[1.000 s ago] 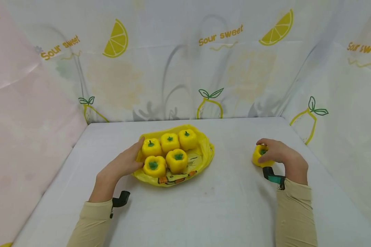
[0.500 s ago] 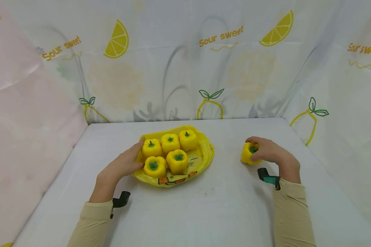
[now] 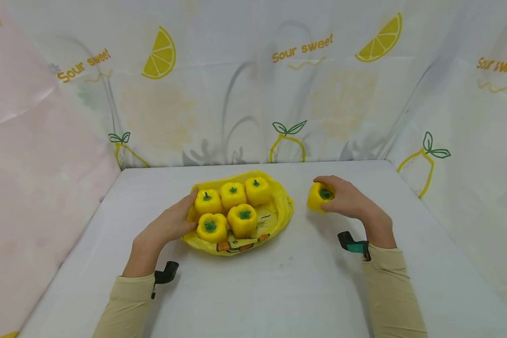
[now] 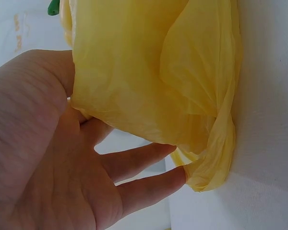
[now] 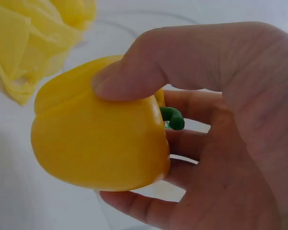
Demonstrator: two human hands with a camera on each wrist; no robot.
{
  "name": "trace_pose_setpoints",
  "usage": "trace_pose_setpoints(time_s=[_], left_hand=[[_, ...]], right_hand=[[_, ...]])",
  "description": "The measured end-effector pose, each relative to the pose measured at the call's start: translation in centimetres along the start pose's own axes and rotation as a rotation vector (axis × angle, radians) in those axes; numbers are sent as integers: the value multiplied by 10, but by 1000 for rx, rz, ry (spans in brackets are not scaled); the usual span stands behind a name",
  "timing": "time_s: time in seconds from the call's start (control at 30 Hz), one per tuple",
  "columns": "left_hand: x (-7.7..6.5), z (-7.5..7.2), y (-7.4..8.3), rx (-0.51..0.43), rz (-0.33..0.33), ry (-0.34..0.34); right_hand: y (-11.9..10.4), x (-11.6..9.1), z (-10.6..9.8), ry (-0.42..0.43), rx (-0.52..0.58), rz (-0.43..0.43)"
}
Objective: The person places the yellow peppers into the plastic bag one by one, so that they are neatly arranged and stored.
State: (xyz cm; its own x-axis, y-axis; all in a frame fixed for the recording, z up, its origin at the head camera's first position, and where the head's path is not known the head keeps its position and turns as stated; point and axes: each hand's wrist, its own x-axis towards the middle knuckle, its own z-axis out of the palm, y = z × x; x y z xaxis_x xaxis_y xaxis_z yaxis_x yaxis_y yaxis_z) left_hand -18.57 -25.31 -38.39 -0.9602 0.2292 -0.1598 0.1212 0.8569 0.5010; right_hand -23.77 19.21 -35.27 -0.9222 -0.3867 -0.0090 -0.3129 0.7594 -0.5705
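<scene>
A yellow plastic bag (image 3: 280, 213) lies spread open on the table, with several yellow bell peppers (image 3: 241, 219) standing in it, green stems up. My left hand (image 3: 169, 223) holds the bag's left edge, thumb at the near side and fingers at the far side. In the left wrist view, the thin yellow film (image 4: 129, 62) hides the thumb tip and part of the index finger. To the right of the bag, my right hand (image 3: 346, 199) grips a single bell pepper (image 5: 101, 139) between thumb and fingers, its green stem towards the palm.
The white table (image 3: 253, 295) reaches back to a printed curtain (image 3: 245, 94) with lemon drawings. A pinkish curtain (image 3: 38, 164) stands along the left and another panel along the right. A black wrist camera mount (image 3: 352, 243) sits on each forearm.
My right hand has carried the bell pepper leftward across the table, closer to the bag, and slightly up and away. The left hand and the bag have stayed in place.
</scene>
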Motion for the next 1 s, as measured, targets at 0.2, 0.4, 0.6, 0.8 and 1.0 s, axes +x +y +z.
trace_pose_setpoints(time_s=[0.2, 0.4, 0.6, 0.8, 1.0], left_hand=[[1, 0, -1, -4, -9, -3], [0, -1, -1, -6, -8, -5], [0, -1, -1, -6, 0, -3], [1, -2, -1, -1, -13, -7], [1, -1, -1, -12, -19, -10]], right_hand=[[-26, 8, 13, 25, 88, -62], [-46, 13, 30, 25, 155, -147], [-61, 17, 48, -24, 116, -181], [-69, 23, 68, -66, 28, -206], [-69, 28, 83, -106, -35, -212]])
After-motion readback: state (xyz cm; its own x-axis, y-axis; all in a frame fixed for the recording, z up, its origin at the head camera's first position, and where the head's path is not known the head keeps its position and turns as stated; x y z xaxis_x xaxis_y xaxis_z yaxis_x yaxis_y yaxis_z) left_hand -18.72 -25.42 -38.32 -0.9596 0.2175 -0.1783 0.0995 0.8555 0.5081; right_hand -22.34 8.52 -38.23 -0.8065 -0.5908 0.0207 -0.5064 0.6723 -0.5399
